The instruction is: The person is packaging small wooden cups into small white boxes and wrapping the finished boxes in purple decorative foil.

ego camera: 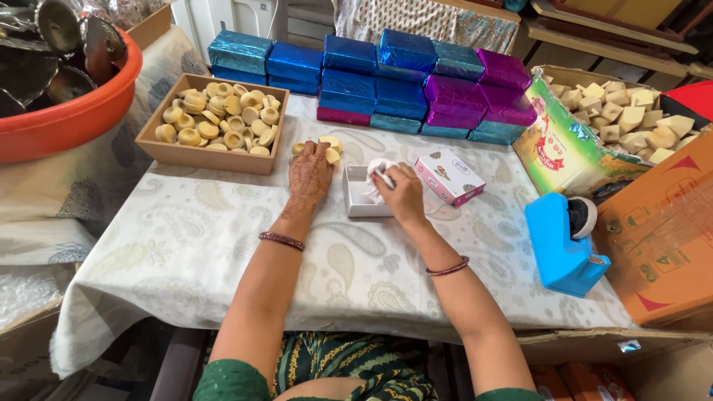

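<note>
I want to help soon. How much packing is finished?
Done: wrapped foil packets stacked at the back. In hand: the right hand presses white paper into the small open box, and the left hand touches loose round pieces. Left: a wooden tray full of them.

Your left hand (pixel 310 172), patterned with dark henna, lies on the surface's white paisley-print cloth (pixel 223 245). Your right hand (pixel 401 194) touches white paper in the small white cardboard box (pixel 360 202). Beyond stand shiny blue, teal and purple foil-wrapped boxes (pixel 401 82).
</note>
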